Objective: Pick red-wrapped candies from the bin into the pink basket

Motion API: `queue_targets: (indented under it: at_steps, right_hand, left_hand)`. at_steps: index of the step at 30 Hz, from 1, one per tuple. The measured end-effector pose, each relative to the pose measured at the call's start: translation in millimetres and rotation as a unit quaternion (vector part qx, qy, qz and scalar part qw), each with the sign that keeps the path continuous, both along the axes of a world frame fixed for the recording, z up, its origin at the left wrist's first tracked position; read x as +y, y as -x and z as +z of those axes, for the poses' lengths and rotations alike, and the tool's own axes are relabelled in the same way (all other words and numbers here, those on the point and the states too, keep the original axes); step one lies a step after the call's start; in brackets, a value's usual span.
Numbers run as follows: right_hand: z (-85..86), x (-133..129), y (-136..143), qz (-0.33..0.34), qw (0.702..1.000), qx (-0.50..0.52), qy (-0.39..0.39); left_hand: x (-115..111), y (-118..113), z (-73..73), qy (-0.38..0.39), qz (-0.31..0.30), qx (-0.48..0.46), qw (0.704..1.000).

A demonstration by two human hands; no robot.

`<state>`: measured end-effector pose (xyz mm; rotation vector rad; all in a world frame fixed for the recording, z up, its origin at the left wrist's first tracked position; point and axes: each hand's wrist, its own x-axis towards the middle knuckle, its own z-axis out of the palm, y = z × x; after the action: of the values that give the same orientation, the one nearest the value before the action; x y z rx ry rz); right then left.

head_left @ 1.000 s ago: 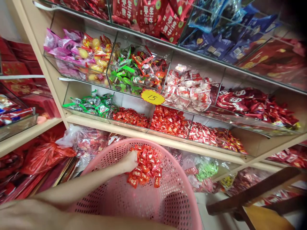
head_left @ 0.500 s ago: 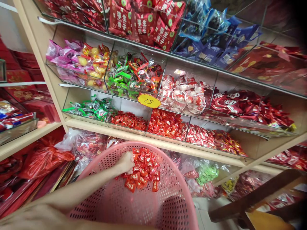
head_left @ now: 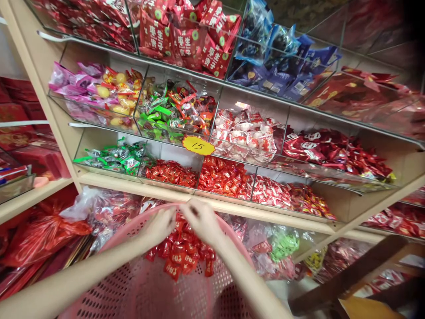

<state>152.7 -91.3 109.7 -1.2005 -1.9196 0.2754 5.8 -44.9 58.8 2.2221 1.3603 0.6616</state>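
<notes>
From the head camera, we hold our left hand [head_left: 164, 224] and right hand [head_left: 202, 218], fingers curled, at red-wrapped candies [head_left: 183, 257] piled inside the far edge of a pink basket [head_left: 156, 288], below a yellow "15" tag [head_left: 198, 145] on the shelves [head_left: 245, 210], though we cannot tell whether either grips a piece.

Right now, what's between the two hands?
Red wrapped candies show in the narrow gap between the left hand and the right hand in the head view, inside the pink basket.
</notes>
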Motion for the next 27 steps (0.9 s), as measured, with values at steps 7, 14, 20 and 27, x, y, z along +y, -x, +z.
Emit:
queue_targets:
  at_steps: [7,14,20,27]
  right_hand:
    - [-28.0,42.7,-84.1,-0.317,0.943,0.042,-0.092]
    - [-38.7,41.9,-100.9,-0.349,0.933,-0.068,-0.062]
    - [-24.1,51.9,-117.2,-0.29,0.954,-0.069,0.033]
    - [-28.5,57.5,-120.8,-0.28,0.96,-0.012,0.027]
  left_hand:
    - [31.6,-25.2,29.2,-0.208,-0.105,0.211,0.949]
    - [42.9,-18.1,-7.5,-0.268,-0.128,0.153,0.943]
    - [44.7,-13.7,-15.0,-0.233,-0.107,0.118,0.959]
    - [41.3,-16.7,-20.1,-0.207,-0.091,0.12,0.967]
